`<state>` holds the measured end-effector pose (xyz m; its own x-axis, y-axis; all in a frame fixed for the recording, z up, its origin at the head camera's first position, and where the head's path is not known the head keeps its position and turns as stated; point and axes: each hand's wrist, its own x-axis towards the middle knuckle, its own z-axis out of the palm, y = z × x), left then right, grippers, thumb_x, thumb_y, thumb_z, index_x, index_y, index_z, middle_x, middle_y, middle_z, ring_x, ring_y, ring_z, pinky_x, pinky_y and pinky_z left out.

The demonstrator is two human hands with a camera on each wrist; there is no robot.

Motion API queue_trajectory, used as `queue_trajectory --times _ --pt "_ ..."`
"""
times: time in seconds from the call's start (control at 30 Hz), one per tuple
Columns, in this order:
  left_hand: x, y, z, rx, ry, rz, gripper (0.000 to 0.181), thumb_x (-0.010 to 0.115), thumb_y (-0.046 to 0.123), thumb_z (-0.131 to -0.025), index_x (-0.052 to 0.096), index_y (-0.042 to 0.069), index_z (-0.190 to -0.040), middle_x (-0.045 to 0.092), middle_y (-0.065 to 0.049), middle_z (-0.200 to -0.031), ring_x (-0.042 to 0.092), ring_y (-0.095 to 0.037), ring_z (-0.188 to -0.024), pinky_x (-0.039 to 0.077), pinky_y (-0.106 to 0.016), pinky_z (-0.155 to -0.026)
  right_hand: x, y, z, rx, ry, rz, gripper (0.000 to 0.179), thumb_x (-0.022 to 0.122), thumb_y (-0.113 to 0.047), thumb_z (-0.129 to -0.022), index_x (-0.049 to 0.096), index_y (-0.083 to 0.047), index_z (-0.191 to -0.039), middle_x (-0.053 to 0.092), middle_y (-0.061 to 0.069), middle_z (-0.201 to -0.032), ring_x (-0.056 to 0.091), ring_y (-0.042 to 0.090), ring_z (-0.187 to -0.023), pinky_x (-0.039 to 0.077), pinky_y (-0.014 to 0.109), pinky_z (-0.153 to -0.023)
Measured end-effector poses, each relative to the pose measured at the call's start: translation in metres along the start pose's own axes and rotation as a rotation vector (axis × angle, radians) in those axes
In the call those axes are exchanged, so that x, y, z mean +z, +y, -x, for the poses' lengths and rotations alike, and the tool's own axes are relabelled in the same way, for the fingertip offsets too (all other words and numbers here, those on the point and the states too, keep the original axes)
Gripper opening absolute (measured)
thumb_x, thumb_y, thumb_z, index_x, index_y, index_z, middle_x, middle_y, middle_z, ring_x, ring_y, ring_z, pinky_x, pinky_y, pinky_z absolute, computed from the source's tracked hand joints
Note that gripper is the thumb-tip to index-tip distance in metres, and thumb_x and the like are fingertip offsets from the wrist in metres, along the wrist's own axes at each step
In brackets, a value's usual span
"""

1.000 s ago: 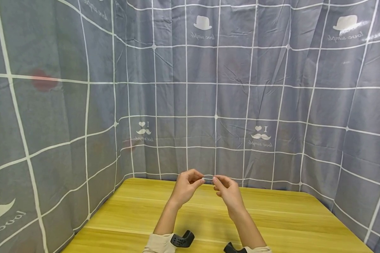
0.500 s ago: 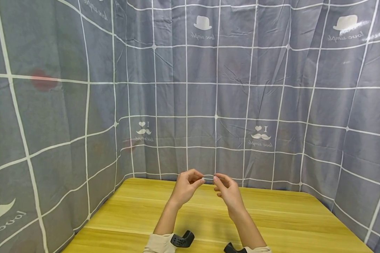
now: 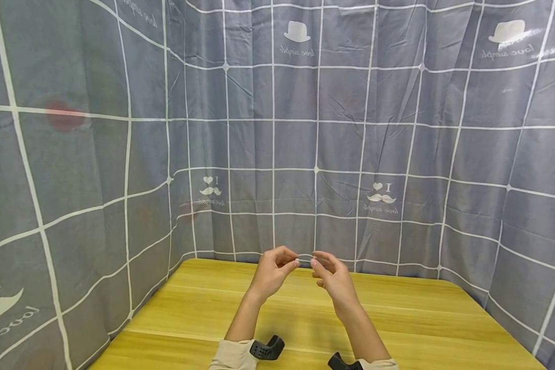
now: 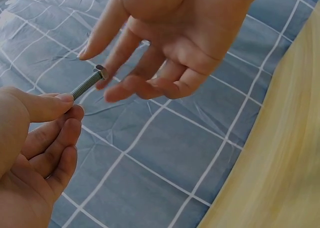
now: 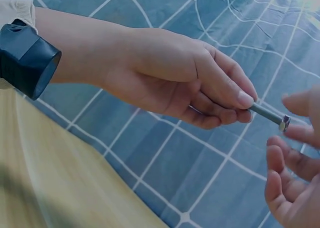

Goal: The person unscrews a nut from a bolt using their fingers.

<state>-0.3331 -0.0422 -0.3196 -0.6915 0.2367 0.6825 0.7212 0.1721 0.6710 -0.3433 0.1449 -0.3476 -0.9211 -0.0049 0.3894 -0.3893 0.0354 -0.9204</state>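
A grey metal bolt with a threaded shank is pinched between the thumb and fingers of my left hand. At its free end, pointing towards the right hand, sits a shiny hexagonal piece; I cannot tell whether this is the bolt's head or a nut. My right hand is close by, with its thumb and forefinger spread apart around that end. Its other fingers are loosely bent, as the left wrist view shows. The part of the shank inside the left fingers is hidden. Both hands are raised over the table's far side.
Below the hands lies a yellow wood-grain table. A grey curtain with white grid lines hangs behind and at both sides. Black devices are worn on the left wrist and the right wrist, beside the beige sleeves.
The right thumb and forefinger have spread slightly apart at the bolt's end, and that hand has shifted a touch to the right. The left hand keeps its pinch.
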Motion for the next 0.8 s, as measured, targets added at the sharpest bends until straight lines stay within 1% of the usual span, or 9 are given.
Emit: queue_trajectory --times 0.07,0.13,0.27,0.37,0.43,0.5,0.6,0.7,0.8 --pt "0.0 0.0 0.0 -0.001 0.001 0.0 0.008 0.068 -0.007 -0.096 0.071 -0.008 -0.103 0.072 -0.022 -0.096 0.067 -0.032 -0.084 0.053 -0.03 -0.075 0.001 0.0 -0.001 0.01 0.015 0.01 0.035 0.066 -0.027 -0.104 0.066 -0.001 -0.128 0.066 0.015 -0.115 0.057 0.024 -0.093 0.05 0.036 -0.081" --pt "0.0 0.001 0.0 -0.001 0.003 -0.003 0.008 0.067 -0.007 -0.096 0.071 -0.009 -0.104 0.072 -0.022 -0.096 0.067 -0.032 -0.084 0.053 -0.03 -0.075 0.001 0.001 -0.001 0.007 0.026 0.022 0.031 0.065 -0.024 -0.105 0.069 0.001 -0.123 0.066 0.015 -0.108 0.055 0.024 -0.089 0.049 0.035 -0.079" --pt "-0.001 0.001 0.0 0.0 0.012 -0.008 0.008 0.067 -0.007 -0.096 0.071 -0.008 -0.104 0.072 -0.02 -0.095 0.067 -0.032 -0.084 0.053 -0.03 -0.075 0.002 0.002 -0.001 -0.012 0.023 0.014 0.025 0.067 -0.013 -0.103 0.069 -0.002 -0.126 0.066 0.016 -0.119 0.058 0.028 -0.098 0.05 0.039 -0.085" --pt "0.0 -0.001 0.0 0.004 0.02 -0.009 0.009 0.068 -0.006 -0.096 0.071 -0.008 -0.104 0.073 -0.019 -0.096 0.067 -0.032 -0.084 0.053 -0.03 -0.075 0.002 0.002 -0.001 -0.013 0.02 0.007 0.033 0.068 -0.015 -0.103 0.065 -0.004 -0.133 0.065 0.016 -0.126 0.061 0.03 -0.103 0.05 0.044 -0.088" --pt "0.001 -0.007 -0.001 0.004 0.024 -0.015 0.009 0.068 -0.006 -0.096 0.071 -0.008 -0.105 0.073 -0.019 -0.096 0.067 -0.032 -0.084 0.053 -0.03 -0.076 0.003 0.002 -0.001 -0.011 0.028 0.016 0.036 0.067 -0.021 -0.104 0.064 -0.002 -0.134 0.066 0.014 -0.121 0.062 0.028 -0.099 0.052 0.044 -0.087" --pt "0.003 -0.014 -0.002 0.0 0.027 -0.024 0.01 0.068 -0.005 -0.096 0.071 -0.008 -0.105 0.073 -0.017 -0.096 0.067 -0.03 -0.084 0.053 -0.03 -0.075 0.003 0.002 -0.001 -0.013 0.04 0.028 0.036 0.066 -0.025 -0.105 0.065 0.0 -0.13 0.067 0.013 -0.112 0.06 0.025 -0.092 0.053 0.04 -0.083" --pt "0.006 -0.025 -0.005 -0.014 0.035 -0.035 0.01 0.069 -0.003 -0.097 0.072 -0.006 -0.106 0.074 -0.015 -0.096 0.067 -0.027 -0.083 0.053 -0.03 -0.075 0.003 0.003 -0.001 -0.028 0.045 0.037 0.029 0.064 -0.021 -0.105 0.068 0.003 -0.122 0.066 0.014 -0.104 0.057 0.025 -0.088 0.053 0.036 -0.08" --pt "0.006 -0.028 -0.006 -0.022 0.044 -0.032 0.009 0.069 -0.003 -0.097 0.072 -0.004 -0.105 0.074 -0.015 -0.095 0.067 -0.025 -0.083 0.053 -0.03 -0.075 0.002 0.003 -0.001 -0.042 0.028 0.032 0.022 0.064 -0.012 -0.104 0.069 0.0 -0.122 0.067 0.016 -0.112 0.058 0.028 -0.095 0.051 0.038 -0.083" --pt "0.003 -0.019 -0.004 -0.029 0.045 -0.005 0.008 0.069 -0.004 -0.096 0.072 -0.004 -0.104 0.073 -0.015 -0.094 0.067 -0.025 -0.082 0.053 -0.029 -0.075 0.002 0.002 -0.001 -0.037 -0.004 0.022 0.03 0.067 -0.013 -0.103 0.066 -0.005 -0.132 0.064 0.017 -0.126 0.059 0.032 -0.104 0.051 0.041 -0.087"
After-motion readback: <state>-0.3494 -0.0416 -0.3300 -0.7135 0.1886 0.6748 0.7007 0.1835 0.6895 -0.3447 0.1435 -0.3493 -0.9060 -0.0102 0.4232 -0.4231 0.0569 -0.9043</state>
